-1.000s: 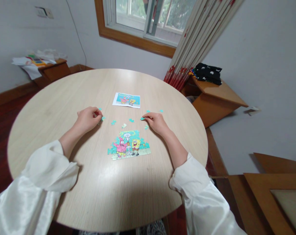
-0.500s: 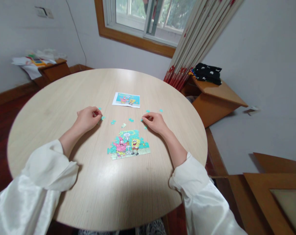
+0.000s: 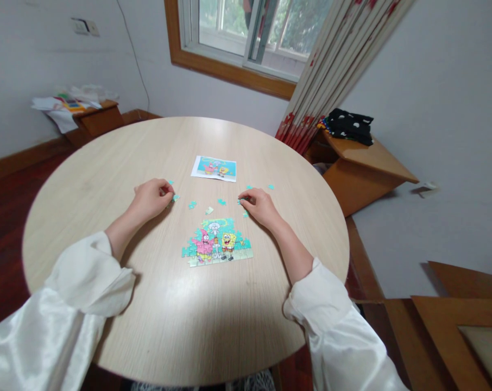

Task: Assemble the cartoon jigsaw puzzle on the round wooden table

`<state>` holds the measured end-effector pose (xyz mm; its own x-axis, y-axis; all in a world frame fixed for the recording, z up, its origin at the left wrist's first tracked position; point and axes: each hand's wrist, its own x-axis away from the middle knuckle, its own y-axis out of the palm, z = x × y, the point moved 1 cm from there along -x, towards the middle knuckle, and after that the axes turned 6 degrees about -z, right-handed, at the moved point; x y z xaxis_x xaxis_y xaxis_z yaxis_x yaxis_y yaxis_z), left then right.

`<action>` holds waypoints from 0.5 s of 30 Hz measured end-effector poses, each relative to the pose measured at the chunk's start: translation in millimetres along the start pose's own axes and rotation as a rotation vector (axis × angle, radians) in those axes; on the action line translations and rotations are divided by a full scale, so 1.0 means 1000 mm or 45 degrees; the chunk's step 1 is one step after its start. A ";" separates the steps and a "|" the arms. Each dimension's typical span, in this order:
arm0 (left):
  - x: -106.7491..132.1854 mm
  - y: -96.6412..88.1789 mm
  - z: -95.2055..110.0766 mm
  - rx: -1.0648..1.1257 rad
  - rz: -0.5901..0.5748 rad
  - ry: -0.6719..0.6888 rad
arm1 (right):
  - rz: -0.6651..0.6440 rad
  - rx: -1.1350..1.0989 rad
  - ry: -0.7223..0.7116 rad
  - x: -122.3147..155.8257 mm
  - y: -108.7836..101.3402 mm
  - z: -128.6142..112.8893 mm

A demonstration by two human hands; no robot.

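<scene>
On the round table (image 3: 160, 315) lies a partly assembled jigsaw puzzle (image 3: 216, 244) with pink, yellow and teal cartoon figures; its upper edge is uneven. My left hand (image 3: 153, 195), left of and beyond the puzzle, pinches a teal jigsaw piece (image 3: 176, 198) at its fingertips. To the right, the thumb and fingers of my right hand (image 3: 260, 205) are closed on a small teal jigsaw piece (image 3: 239, 201), partly hidden. Between the hands are loose pieces: a pale one (image 3: 209, 210) and teal ones, including a piece (image 3: 222, 201) near the middle.
A printed picture sheet (image 3: 215, 169) of the same figures lies beyond the pieces. More loose pieces, such as a teal piece (image 3: 271, 187), lie by my right hand. A wooden stand (image 3: 352, 163) with dark cloth is beyond the table's right edge, a low cabinet (image 3: 101, 117) at far left.
The whole view has shifted slightly, so everything appears a little further right. Both hands keep their pinch in nearly the same places; the puzzle looks unchanged.
</scene>
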<state>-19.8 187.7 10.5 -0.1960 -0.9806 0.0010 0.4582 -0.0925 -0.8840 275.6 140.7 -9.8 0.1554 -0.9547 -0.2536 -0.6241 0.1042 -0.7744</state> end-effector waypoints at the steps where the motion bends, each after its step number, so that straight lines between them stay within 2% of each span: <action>1: 0.000 0.000 0.000 0.001 -0.001 -0.001 | 0.000 0.022 -0.012 0.000 0.000 0.000; 9: -0.002 0.002 -0.002 0.002 0.028 0.025 | 0.077 0.121 -0.068 -0.002 0.002 0.002; 15: -0.004 0.005 -0.003 0.016 0.034 0.037 | 0.032 0.192 -0.125 -0.003 0.015 -0.024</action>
<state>-19.4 191.3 4.7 -0.2085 -0.9774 -0.0363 0.4741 -0.0685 -0.8778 247.2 139.0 -7.0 0.2199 -0.9203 -0.3235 -0.5083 0.1749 -0.8432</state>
